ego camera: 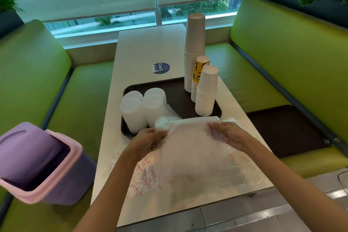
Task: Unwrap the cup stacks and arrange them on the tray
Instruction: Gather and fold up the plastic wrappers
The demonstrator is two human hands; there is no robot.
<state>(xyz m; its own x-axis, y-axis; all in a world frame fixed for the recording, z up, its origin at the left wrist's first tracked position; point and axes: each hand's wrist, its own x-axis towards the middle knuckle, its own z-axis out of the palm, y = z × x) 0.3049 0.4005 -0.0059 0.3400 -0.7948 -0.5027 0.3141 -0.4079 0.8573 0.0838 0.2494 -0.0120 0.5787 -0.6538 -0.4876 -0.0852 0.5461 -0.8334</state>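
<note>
Unwrapping step in hand. Left hand and right hand each pinch the clear plastic wrap at either end of a white cup stack, held sideways over the near edge of the tray. White stacks and paper stacks stand upright on the tray. The next move probably calls for pulling the wrap clear, standing the stack between them, and binning the wrap in the open bin.

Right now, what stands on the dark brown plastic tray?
Four white cup stacks at left, three paper cup stacks at right. The clear plastic wrap hides part of the tray's near edge.
</note>
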